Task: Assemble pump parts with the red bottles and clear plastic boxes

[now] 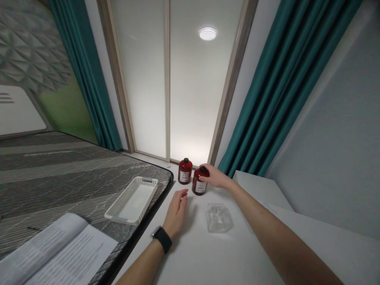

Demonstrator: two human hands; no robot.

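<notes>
Two dark red bottles with black caps stand at the far end of a white table (208,257). My right hand (214,176) is closed round the top of the nearer red bottle (199,183). The second red bottle (185,171) stands just behind it to the left, untouched. My left hand (176,211) hovers flat over the table with its fingers stretched out, holding nothing, a little short of the bottles. A black watch sits on that wrist. A clear glass dish (219,217) lies on the table between my forearms.
A white plastic basket (131,200) and an open book (59,251) lie on a grey patterned mattress (59,174) at the left. Frosted sliding panels and teal curtains (279,91) rise behind the table. A white ledge (258,184) adjoins the wall on the right.
</notes>
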